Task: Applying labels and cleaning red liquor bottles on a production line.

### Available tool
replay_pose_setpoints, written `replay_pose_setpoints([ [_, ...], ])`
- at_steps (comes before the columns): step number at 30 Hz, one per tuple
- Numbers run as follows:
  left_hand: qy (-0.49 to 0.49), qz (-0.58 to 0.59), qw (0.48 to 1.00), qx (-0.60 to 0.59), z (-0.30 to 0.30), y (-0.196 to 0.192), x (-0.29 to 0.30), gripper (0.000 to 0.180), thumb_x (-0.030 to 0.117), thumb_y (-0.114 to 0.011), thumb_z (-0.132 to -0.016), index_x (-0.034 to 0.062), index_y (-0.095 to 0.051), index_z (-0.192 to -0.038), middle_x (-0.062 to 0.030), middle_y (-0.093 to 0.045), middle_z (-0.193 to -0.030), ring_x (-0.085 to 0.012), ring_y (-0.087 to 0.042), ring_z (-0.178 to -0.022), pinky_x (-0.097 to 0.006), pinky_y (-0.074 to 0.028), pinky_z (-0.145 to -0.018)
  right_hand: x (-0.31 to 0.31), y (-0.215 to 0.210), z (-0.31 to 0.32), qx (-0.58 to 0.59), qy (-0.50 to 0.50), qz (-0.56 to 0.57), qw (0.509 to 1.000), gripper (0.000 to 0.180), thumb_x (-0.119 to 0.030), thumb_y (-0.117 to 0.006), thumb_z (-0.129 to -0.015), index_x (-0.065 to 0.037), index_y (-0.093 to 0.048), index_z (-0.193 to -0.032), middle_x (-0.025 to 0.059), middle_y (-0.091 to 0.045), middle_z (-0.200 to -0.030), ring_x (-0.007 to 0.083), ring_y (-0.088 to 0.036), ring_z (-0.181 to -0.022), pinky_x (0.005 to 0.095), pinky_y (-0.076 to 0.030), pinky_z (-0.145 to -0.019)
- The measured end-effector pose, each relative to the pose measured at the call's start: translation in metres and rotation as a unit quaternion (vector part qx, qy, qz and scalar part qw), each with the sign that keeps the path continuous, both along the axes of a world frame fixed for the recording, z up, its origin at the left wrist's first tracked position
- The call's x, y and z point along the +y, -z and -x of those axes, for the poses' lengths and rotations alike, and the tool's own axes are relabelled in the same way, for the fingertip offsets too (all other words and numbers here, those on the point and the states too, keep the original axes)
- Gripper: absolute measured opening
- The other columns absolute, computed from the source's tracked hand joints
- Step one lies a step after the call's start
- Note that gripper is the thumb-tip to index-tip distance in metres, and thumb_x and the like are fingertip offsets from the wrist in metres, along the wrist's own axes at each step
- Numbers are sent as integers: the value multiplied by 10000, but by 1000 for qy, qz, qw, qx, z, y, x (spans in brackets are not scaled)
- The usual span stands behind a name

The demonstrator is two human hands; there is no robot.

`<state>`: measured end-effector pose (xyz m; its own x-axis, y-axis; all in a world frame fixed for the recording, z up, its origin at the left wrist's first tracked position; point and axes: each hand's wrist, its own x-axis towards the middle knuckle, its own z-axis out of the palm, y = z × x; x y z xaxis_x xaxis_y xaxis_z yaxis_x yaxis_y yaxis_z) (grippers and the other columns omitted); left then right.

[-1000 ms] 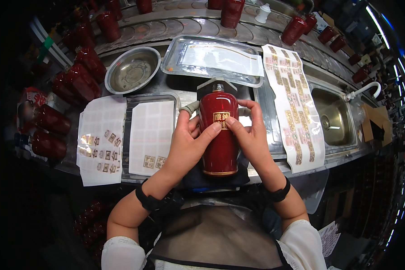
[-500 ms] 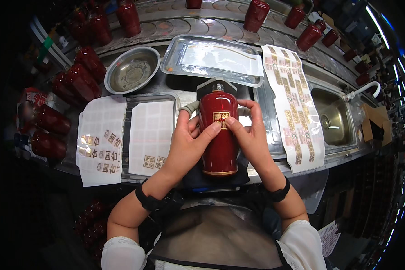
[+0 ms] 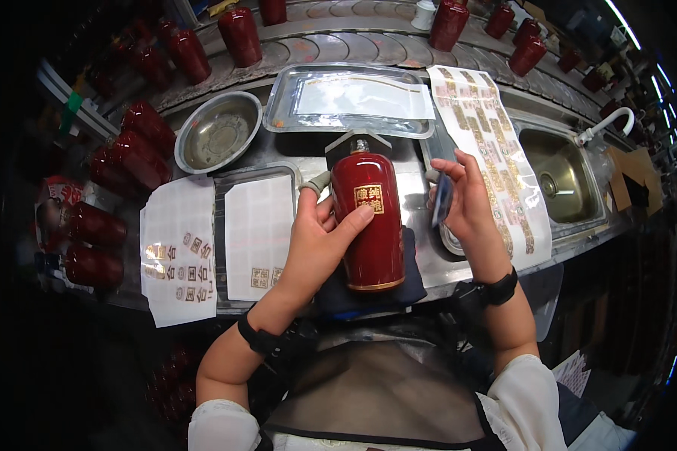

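Note:
A glossy red bottle [image 3: 374,255] lies on its back, its neck toward an angular metal holder [image 3: 338,150] and its base over a folded dark cloth [image 3: 368,299]. My left hand [image 3: 316,229] holds the bottle's left side, a grey-green finger cot [image 3: 316,182] on one finger. Its thumb presses the lower edge of a square gold sticker [image 3: 369,195] on the bottle. Off to the right, my right hand [image 3: 470,199] is raised and closed on a thin dark flat piece [image 3: 442,200], seen nearly edge-on. Its exact kind is unclear.
Sticker sheets [image 3: 177,259] [image 3: 259,218] lie left, a patterned long sheet [image 3: 504,173] right. Behind are a metal bowl [image 3: 218,134] and metal tray [image 3: 278,113]. A sink [image 3: 553,180] is at right. Red bottles [image 3: 94,224] stand or lie left, others [image 3: 241,37] along the conveyor [image 3: 338,30].
My right hand has left the bottle and moved right; it now holds the thin dark piece. My left hand stays on the bottle. The whole view has shifted slightly.

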<state>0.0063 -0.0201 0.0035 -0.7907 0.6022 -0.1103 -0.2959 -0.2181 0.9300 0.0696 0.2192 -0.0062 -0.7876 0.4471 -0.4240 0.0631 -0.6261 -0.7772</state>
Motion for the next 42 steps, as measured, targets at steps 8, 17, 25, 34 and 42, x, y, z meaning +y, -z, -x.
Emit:
replay_pose_setpoints([
  [8, -10, 0, 1000, -5, 0, 4, 1, 668, 97, -732, -942, 1, -282, -1427, -205, -628, -1299, -214, -636, -1182, -353, -547, -988, -46, -49, -11, 131, -103, -378, 910, 403, 17, -708, -837, -32, -564, -1210, 83, -653, -1067, 133, -650, -919, 267, -537, -781],
  [17, -3, -36, 999, -22, 2, 5, 1, 582, 92, -743, -938, 18, -323, -1333, -191, -631, -1293, -195, -636, -1171, -338, -556, -978, -41, -68, 41, 265, -115, -737, 611, 211, 2, -749, -776, -40, -661, -963, 126, -660, -881, 330, -633, -772, 409, -509, -685],
  [25, 49, -56, 996, -58, 6, 0, -24, 686, 59, -536, -922, 36, -251, -1546, -151, -538, -1420, -169, -527, -1272, -328, -413, -1069, -61, -71, -10, 268, -240, -688, 631, 251, -2, -756, -779, -50, -685, -1015, 120, -676, -897, 306, -672, -801, 392, -532, -702],
  [34, 34, -109, 986, -120, 7, 18, -21, 512, 234, -446, -1038, 95, -335, -1519, -84, -553, -1412, -125, -536, -1223, -309, -402, -1053, -89, -78, 5, 366, -355, -771, 382, 200, -127, -809, -735, -141, -718, -913, 23, -607, -841, 231, -641, -802, 384, -544, -692],
  [42, -38, -14, 998, -55, 7, 4, -8, 362, 269, -607, -1042, 23, -417, -1228, -109, -696, -1092, -114, -643, -1015, -264, -523, -850, -56, -58, 7, 339, -185, -810, 442, 222, -57, -769, -743, -85, -714, -957, 83, -651, -827, 254, -662, -746, 374, -531, -661],
])
